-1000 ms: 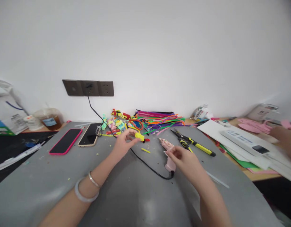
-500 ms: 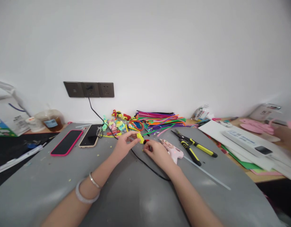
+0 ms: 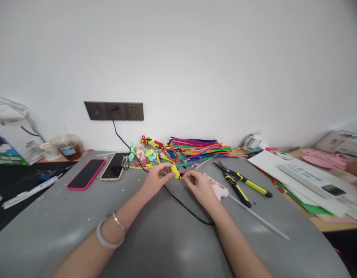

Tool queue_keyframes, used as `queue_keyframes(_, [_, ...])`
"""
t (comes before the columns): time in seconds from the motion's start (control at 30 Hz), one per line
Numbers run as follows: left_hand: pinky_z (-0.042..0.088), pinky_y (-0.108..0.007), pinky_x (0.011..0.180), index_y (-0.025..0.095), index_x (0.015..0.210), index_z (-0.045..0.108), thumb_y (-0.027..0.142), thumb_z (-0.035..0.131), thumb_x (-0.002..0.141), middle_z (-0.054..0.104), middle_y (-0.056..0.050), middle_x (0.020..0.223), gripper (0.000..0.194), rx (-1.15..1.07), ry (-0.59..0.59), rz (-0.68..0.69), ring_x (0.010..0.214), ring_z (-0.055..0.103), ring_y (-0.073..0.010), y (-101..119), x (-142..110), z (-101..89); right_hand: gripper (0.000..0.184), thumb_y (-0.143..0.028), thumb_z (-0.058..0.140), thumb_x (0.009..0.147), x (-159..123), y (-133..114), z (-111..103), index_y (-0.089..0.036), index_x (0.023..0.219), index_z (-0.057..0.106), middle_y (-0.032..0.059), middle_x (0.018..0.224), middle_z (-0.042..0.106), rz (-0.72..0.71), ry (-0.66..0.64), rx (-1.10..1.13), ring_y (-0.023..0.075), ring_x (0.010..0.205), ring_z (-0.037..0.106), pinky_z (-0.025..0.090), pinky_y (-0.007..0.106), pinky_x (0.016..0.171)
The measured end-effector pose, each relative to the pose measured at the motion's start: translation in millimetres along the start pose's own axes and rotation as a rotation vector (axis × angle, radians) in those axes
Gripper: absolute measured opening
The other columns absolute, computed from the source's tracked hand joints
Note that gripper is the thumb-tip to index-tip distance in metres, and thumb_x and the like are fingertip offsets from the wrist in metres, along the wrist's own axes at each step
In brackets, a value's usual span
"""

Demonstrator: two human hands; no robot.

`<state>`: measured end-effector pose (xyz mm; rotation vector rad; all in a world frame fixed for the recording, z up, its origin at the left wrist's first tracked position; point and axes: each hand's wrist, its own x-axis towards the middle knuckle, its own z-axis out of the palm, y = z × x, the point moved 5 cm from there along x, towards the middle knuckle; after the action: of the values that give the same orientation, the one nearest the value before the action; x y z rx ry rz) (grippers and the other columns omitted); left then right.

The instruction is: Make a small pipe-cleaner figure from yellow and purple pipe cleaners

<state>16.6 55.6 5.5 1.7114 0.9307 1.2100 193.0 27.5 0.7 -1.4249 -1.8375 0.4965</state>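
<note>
My left hand [image 3: 155,180] pinches a small yellow pipe-cleaner figure [image 3: 175,172] just above the grey mat [image 3: 80,220]. Facing it, my right hand [image 3: 199,186] has its fingertips pinched on a tiny red piece [image 3: 181,175] at the figure's right end. A pink glue gun [image 3: 219,189] lies on the mat just right of my right hand, a clear glue stick [image 3: 258,217] jutting from its back. Its black cord [image 3: 181,204] runs under my hands up to the wall socket [image 3: 114,111].
A heap of coloured pipe cleaners [image 3: 198,150] and small finished figures [image 3: 143,152] lies behind my hands. Two phones [image 3: 86,173] [image 3: 114,166] rest at the left, yellow-handled pliers [image 3: 242,184] at the right. White boards and pink cut-outs [image 3: 323,158] cover the right side, where another person's hand [image 3: 356,166] shows.
My right hand left the glue gun, which now lies flat on the mat, and moved left to meet the yellow figure held by my left hand. The view shifted slightly.
</note>
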Motion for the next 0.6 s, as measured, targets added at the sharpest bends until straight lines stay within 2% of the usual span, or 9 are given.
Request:
queue_keyframes(0.07, [0.056, -0.029, 0.072, 0.017, 0.099, 0.071, 0.037, 0.073, 0.076, 0.074, -0.006, 0.089, 0.031, 0.001, -0.001, -0.007, 0.082, 0.069, -0.0199, 0, 0, 0.0, 0.022, -0.036, 0.053, 0.086, 1, 3, -4, -0.018, 0.078, 0.064, 0.0018, 0.063, 0.06, 0.038, 0.064, 0.101, 0.0161, 0.057, 0.049, 0.036, 0.027, 0.056])
queue_keyframes(0.17, [0.055, -0.028, 0.069, 0.016, 0.097, 0.071, 0.037, 0.074, 0.075, 0.074, -0.006, 0.086, 0.031, 0.003, -0.001, -0.016, 0.079, 0.069, -0.0196, 0, 1, 0.4, 0.032, -0.049, 0.061, 0.082, 1, 5, -10, -0.018, 0.073, 0.061, 0.0004, 0.061, 0.056, 0.092, 0.17, 0.384, 0.0146, 0.056, 0.046, 0.035, 0.026, 0.053])
queue_keyframes(0.3, [0.053, -0.027, 0.067, 0.015, 0.097, 0.072, 0.035, 0.073, 0.076, 0.076, -0.006, 0.086, 0.029, 0.016, -0.041, -0.02, 0.077, 0.07, -0.0195, 0, 1, 3.5, 0.035, -0.053, 0.068, 0.077, -1, 1, -7, -0.019, 0.074, 0.061, -0.0002, 0.064, 0.056, 0.122, 0.169, 0.636, 0.0134, 0.057, 0.047, 0.036, 0.025, 0.053])
queue_keyframes(0.47, [0.053, -0.027, 0.068, 0.015, 0.1, 0.073, 0.034, 0.073, 0.077, 0.078, -0.007, 0.09, 0.03, 0.004, -0.1, -0.038, 0.079, 0.071, -0.0206, -3, 0, 8.7, 0.036, -0.054, 0.068, 0.076, -2, -4, 0, -0.019, 0.074, 0.062, -0.0006, 0.063, 0.056, 0.107, 0.092, 0.687, 0.0127, 0.056, 0.046, 0.035, 0.024, 0.051])
queue_keyframes(0.6, [0.054, -0.029, 0.07, 0.014, 0.1, 0.073, 0.035, 0.074, 0.077, 0.078, -0.008, 0.09, 0.031, -0.028, -0.134, -0.061, 0.08, 0.071, -0.0213, -5, -1, 11.6, 0.034, -0.052, 0.067, 0.078, -2, -7, 0, -0.019, 0.072, 0.06, -0.0009, 0.063, 0.055, 0.082, 0.085, 0.66, 0.0125, 0.056, 0.046, 0.037, 0.024, 0.053])
